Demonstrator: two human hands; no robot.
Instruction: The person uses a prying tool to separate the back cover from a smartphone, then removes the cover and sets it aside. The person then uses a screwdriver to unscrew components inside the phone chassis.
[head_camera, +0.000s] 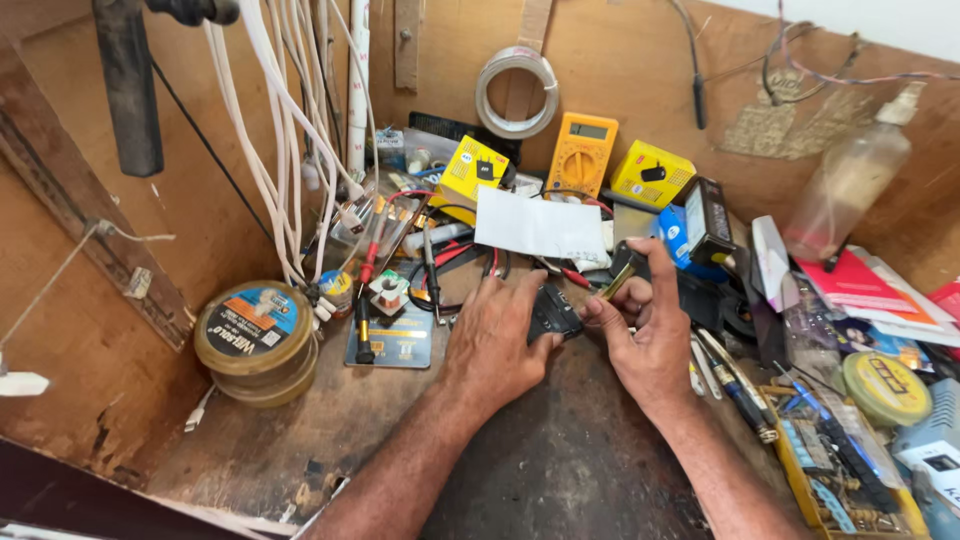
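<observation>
Hands' grip: left (497, 340), right (645, 330) both pinch flat black plastic part (552, 312); worn wood bench (330, 420).

The table (560, 470) is dark, worn wood, scuffed and matt, with raw brown wooden boards (120, 330) behind it. The small black part (552, 312) between the hands looks like matt plastic. The multimeter (581, 153) has a smooth yellow plastic case. The tape roll (516, 92) is glossy and clear, the spray bottle (848, 185) cloudy plastic, and the white card (538, 226) plain matt paper.
</observation>
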